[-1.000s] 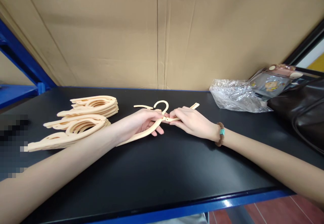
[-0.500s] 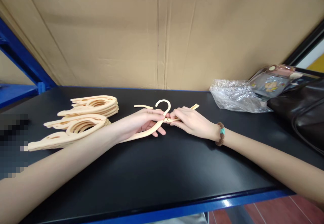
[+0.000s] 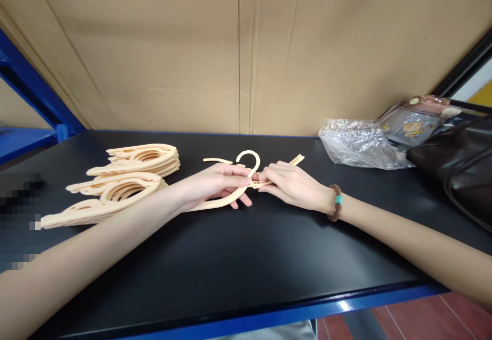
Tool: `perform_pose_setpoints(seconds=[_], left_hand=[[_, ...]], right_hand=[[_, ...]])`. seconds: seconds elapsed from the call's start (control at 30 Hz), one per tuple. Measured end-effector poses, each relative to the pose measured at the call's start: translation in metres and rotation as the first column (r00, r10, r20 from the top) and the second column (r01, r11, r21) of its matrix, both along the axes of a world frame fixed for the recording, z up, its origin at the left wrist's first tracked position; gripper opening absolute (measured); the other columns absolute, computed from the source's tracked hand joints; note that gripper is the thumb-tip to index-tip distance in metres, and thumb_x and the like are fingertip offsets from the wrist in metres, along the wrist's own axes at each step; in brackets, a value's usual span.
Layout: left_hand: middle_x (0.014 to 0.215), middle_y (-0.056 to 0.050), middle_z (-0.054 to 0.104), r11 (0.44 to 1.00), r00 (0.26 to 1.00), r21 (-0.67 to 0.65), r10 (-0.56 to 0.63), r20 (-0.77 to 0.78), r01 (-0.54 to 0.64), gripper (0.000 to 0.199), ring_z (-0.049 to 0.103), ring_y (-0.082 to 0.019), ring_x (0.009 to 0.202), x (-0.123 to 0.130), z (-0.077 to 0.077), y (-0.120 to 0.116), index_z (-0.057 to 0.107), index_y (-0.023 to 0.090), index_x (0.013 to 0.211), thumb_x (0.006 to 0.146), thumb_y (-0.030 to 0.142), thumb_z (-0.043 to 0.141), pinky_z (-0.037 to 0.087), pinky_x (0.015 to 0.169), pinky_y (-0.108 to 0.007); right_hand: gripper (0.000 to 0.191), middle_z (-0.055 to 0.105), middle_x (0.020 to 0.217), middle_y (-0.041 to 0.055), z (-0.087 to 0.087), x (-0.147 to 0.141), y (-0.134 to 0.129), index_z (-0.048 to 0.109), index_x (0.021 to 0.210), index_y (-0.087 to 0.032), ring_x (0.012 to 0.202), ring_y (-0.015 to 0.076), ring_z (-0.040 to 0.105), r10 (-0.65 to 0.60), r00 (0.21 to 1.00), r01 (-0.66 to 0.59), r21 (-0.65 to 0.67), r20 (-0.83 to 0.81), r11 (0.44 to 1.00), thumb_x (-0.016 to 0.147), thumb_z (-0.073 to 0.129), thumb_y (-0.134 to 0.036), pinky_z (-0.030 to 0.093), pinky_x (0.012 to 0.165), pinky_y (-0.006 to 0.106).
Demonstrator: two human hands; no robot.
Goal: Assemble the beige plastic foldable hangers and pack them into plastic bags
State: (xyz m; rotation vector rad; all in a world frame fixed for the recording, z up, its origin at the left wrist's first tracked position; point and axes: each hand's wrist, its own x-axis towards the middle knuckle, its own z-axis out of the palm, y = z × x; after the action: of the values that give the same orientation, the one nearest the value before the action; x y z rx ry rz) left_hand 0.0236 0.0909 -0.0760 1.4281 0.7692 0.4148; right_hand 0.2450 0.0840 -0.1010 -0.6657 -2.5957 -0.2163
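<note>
Near the middle of the black table, my left hand [image 3: 221, 183] pinches a cream hanger piece [image 3: 221, 202] close to the base of its upright hook. The curved arm of this piece runs down and left, under my wrist. My right hand [image 3: 286, 182] has its fingers closed round another cream hanger arm [image 3: 297, 160], whose tip sticks out beyond the knuckles. The two pieces meet between my fingertips; the exact joint is partly covered. Behind my left hand lies a thin curved cream piece [image 3: 217, 160].
Two stacks of cream hangers, a rear one [image 3: 154, 163] and a front one [image 3: 126, 194], lie on the left of the table [image 3: 246, 258]. At the right are crumpled clear plastic [image 3: 361, 147], a clear printed container [image 3: 413, 124] and a dark bag [image 3: 457, 165]. Cardboard [image 3: 172, 63] stands behind.
Both hands stay almost in place. The piece in my right hand has shifted slightly at the joint, and its protruding tip sits a little higher.
</note>
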Motion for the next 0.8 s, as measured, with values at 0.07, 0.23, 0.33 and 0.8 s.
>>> perform_pose_setpoints(seconds=[0.07, 0.23, 0.33, 0.8], left_hand=[[0.108, -0.004, 0.064, 1.000, 1.000, -0.006, 0.003, -0.001, -0.003, 0.021, 0.068, -0.013, 0.079, -0.0002, -0.0005, 0.0012, 0.067, 0.021, 0.103, 0.086, 0.033, 0.064, 0.055, 0.060, -0.017], [0.104, -0.004, 0.066, 1.000, 1.000, 0.001, -0.008, -0.015, 0.008, 0.020, 0.068, -0.013, 0.077, -0.0013, -0.0002, 0.0039, 0.068, 0.022, 0.104, 0.086, 0.030, 0.064, 0.055, 0.058, -0.016], [0.103, -0.003, 0.067, 1.000, 1.000, -0.003, -0.016, -0.022, 0.015, 0.021, 0.068, -0.013, 0.076, -0.0010, 0.0010, 0.0049, 0.068, 0.023, 0.106, 0.086, 0.029, 0.064, 0.056, 0.058, -0.017], [0.109, -0.004, 0.067, 0.994, 0.993, 0.060, 0.095, -0.077, -0.090, 0.022, 0.069, -0.017, 0.086, 0.0022, -0.0043, 0.0000, 0.069, 0.021, 0.100, 0.083, 0.035, 0.064, 0.054, 0.068, -0.021]], right_hand=[[0.021, 0.057, 0.079, 0.0029, 0.0000, -0.0005, 0.0002, 0.048, 0.087, -0.017, 0.068, 0.0158, 0.048, 0.007, 1.000, -0.007, 0.012, 0.004, 1.000, 0.101, 0.038, -0.028, 0.038, 0.066, 0.028], [0.023, 0.057, 0.077, 0.0030, 0.0016, -0.0015, -0.0006, 0.048, 0.086, -0.017, 0.066, 0.0156, 0.047, 0.016, 1.000, -0.016, 0.040, 0.001, 0.999, 0.101, 0.035, -0.028, 0.037, 0.065, 0.028], [0.023, 0.057, 0.077, 0.0034, 0.0018, -0.0021, -0.0015, 0.048, 0.087, -0.016, 0.065, 0.0154, 0.047, 0.025, 1.000, -0.025, 0.070, -0.004, 0.997, 0.102, 0.035, -0.028, 0.036, 0.064, 0.027], [0.016, 0.063, 0.086, 0.0042, 0.0003, -0.0019, -0.0004, 0.048, 0.095, -0.017, 0.075, 0.0181, 0.057, -0.065, 0.998, 0.065, -0.063, 0.004, 0.996, 0.100, 0.041, -0.031, 0.041, 0.069, 0.030]])
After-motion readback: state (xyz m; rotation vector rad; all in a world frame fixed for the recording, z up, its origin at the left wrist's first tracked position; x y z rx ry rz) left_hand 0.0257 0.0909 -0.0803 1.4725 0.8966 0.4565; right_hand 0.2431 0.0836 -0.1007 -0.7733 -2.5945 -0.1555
